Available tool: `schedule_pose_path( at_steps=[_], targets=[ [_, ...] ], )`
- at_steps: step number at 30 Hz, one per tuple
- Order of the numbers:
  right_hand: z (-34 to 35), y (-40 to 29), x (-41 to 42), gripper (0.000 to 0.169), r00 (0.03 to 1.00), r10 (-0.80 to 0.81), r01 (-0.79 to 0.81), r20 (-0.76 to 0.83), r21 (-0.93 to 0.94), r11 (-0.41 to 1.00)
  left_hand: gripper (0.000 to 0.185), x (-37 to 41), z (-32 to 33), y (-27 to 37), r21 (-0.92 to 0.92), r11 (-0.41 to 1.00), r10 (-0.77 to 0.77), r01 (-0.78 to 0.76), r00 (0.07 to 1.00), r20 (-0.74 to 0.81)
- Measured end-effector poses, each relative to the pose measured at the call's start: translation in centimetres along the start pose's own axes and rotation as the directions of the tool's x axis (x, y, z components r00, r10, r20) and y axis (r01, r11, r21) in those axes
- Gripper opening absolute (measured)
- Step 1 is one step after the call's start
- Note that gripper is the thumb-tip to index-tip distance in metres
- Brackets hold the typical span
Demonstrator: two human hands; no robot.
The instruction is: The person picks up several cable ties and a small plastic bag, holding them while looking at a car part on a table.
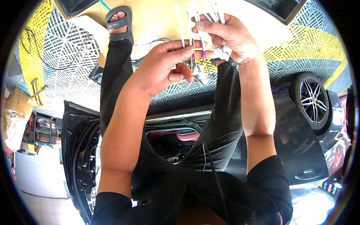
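Note:
My left hand (171,63) pinches thin wires with white sleeving between thumb and fingers. Yellow and purple wires (194,56) run down from the pinch to small white connectors (203,76). To the right, and slightly higher, my right hand (222,33) holds a fan of white strips or sleeved wires (215,12) between thumb and fingers. Small white pieces (223,53) hang just under the right palm. Glare washes out the upper ends of the bundle, so their exact kind is unclear.
Beneath the hands lies a tan board or sheet (152,21) on grey and yellow grid flooring (303,42). A black car with an open door (81,157) stands close by; its wheel (312,99) is at right. A black cable (45,60) and cardboard box (18,104) are at left.

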State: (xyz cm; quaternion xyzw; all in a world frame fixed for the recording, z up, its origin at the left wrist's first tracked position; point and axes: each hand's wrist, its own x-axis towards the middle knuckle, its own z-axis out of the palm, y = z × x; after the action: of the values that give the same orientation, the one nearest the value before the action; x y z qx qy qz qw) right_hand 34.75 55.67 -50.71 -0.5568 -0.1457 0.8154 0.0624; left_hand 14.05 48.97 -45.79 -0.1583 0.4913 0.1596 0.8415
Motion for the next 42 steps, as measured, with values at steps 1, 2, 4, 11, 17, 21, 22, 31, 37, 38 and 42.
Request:
schedule_pose_path(
  at_steps=[1, 2, 4, 11, 17, 21, 22, 31, 37, 38, 42],
  targets=[
    [0.0, 0.1, 0.1, 0.030, 1.000, -0.011, 0.011, -0.005, -0.001, 1.000, 0.033, 0.0, -0.1, 0.0, -0.012, 1.000, 0.007, -0.007, 1.000, 0.010],
    [-0.3, 0.2, 0.4, 0.030, 0.999, -0.015, 0.015, 0.034, 0.011, 1.000, 0.034, -0.1, -0.1, 0.1, -0.023, 1.000, 0.015, -0.015, 1.000, 0.020],
    [-0.1, 0.1, 0.4, 0.030, 1.000, 0.000, -0.001, 0.019, 0.018, 1.000, 0.035, -0.3, 0.4, 0.5, -0.006, 1.000, 0.026, -0.026, 1.000, 0.005],
    [0.4, -0.3, 0.4, 0.028, 1.000, -0.013, 0.013, 0.004, 0.033, 0.999, 0.037, -0.1, 0.4, 0.3, 0.011, 0.999, 0.053, -0.054, 0.998, 0.029],
    [1.0, -1.0, 0.0, 0.029, 1.000, -0.024, 0.023, 0.014, 0.033, 0.999, 0.038, 0.0, 0.1, 0.3, 0.025, 0.999, 0.048, -0.049, 0.998, 0.033],
    [1.2, -1.3, -0.2, 0.029, 0.997, -0.067, 0.066, 0.045, 0.022, 0.998, 0.037, -0.1, 0.3, 0.5, 0.023, 0.998, 0.052, -0.053, 0.997, 0.056],
    [1.2, -1.2, -0.2, 0.030, 0.998, -0.060, 0.060, 0.025, 0.003, 0.998, 0.037, -0.1, 0.4, 0.5, 0.018, 0.998, 0.053, -0.054, 0.997, 0.057],
    [1.5, -0.5, 0.1, 0.030, 0.995, -0.090, 0.090, -0.047, -0.004, 0.996, 0.037, -0.1, 0.3, 0.5, 0.015, 0.998, 0.067, -0.068, 0.996, 0.052],
    [1.6, -0.5, 0.2, 0.030, 0.998, -0.054, 0.054, -0.028, -0.003, 0.999, 0.035, 0.2, -0.1, 0.1, -0.021, 0.996, 0.089, -0.088, 0.992, 0.084],
    [1.6, -0.3, 0.3, 0.029, 0.999, -0.029, 0.030, -0.025, 0.022, 0.999, 0.034, 0.1, -0.1, 0.1, -0.015, 0.996, 0.083, -0.082, 0.994, 0.073],
    [1.7, -0.1, 0.4, 0.029, 0.997, -0.077, 0.077, -0.020, 0.011, 0.997, 0.032, 0.2, -0.1, 0.2, 0.016, 0.998, 0.059, -0.059, 0.998, 0.024]
  ],
)
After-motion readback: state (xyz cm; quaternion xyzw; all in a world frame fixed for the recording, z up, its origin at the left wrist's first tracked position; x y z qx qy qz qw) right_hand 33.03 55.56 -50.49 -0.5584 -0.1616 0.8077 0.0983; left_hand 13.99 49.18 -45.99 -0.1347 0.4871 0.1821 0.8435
